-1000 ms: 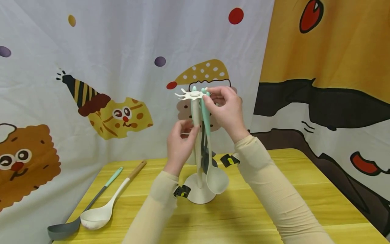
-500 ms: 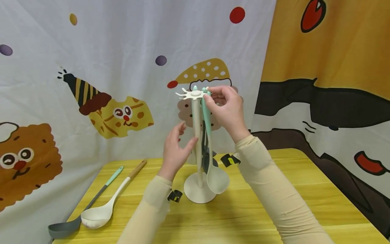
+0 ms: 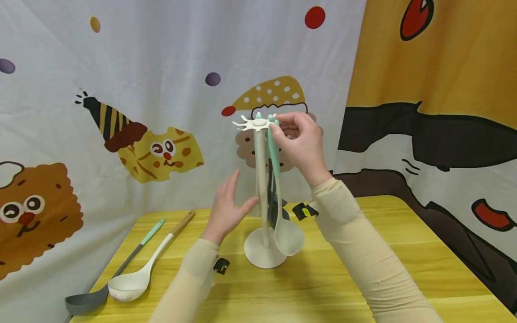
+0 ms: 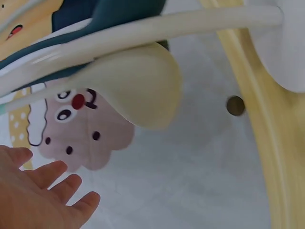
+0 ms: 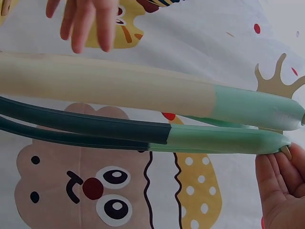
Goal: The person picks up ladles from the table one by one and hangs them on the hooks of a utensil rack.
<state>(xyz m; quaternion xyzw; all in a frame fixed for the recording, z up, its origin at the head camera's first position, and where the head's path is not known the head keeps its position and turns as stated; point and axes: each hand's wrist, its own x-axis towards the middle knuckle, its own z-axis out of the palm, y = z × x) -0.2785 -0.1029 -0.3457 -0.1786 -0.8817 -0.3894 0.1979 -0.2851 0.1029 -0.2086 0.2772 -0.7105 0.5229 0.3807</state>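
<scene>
A cream utensil rack [image 3: 265, 255] stands upright, with hooks radiating from its top. My right hand [image 3: 302, 144] is at the hooks, thumb and index finger pinching the top of a cream serving spoon's green handle [image 3: 273, 152]; the spoon's bowl [image 3: 289, 238] hangs low beside the pole. Behind it hang dark utensils with green handles [image 5: 224, 138], their ends close to the right fingertips. A cream flat-headed utensil [image 4: 143, 86] hangs on the rack's far side. My left hand [image 3: 227, 207] is left of the pole, fingers spread, holding nothing.
On the table's left lie a white ladle [image 3: 131, 285] with a wooden grip and a grey ladle [image 3: 86, 303] with a green grip, their bowls overlapping in view. A printed curtain [image 3: 169, 54] hangs behind the yellow wooden table [image 3: 343, 278].
My left hand has let go of the pole area, opened its fingers and moved down and left. The right hand stays at the top of the rack.
</scene>
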